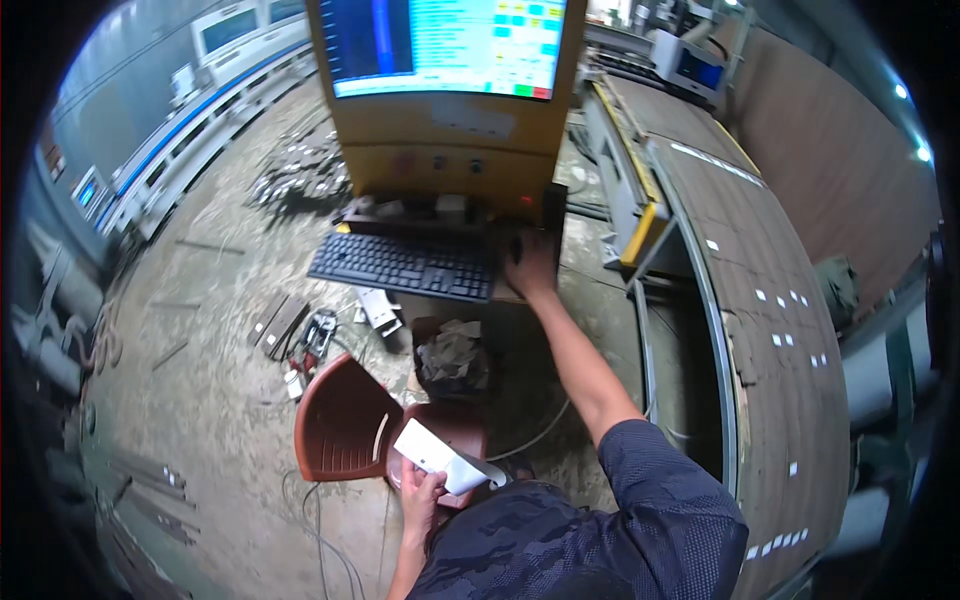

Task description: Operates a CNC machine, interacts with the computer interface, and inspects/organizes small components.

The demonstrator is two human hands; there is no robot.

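My left hand (pixel 420 492) pinches a curled strip of white paper (pixel 438 458) low in front of my body, over a reddish-brown plastic chair (pixel 345 425). My right arm reaches forward to the console, where my right hand (pixel 532 268) curls over a dark computer mouse (pixel 515 246). Most of the mouse is in shadow and under the fingers. Just left of that hand lies a black keyboard (pixel 400 265) on the console's shelf. Above it a lit monitor (pixel 450 45) is set in the yellow-brown cabinet (pixel 450 160).
A bin (pixel 450 375) with crumpled paper stands beneath the keyboard. Cables and small gear (pixel 318 330) lie on the floor left of it. To the right runs a long brown panel bed (pixel 770 390) dotted with small white labels. Metal scraps (pixel 300 165) are heaped behind the keyboard's left.
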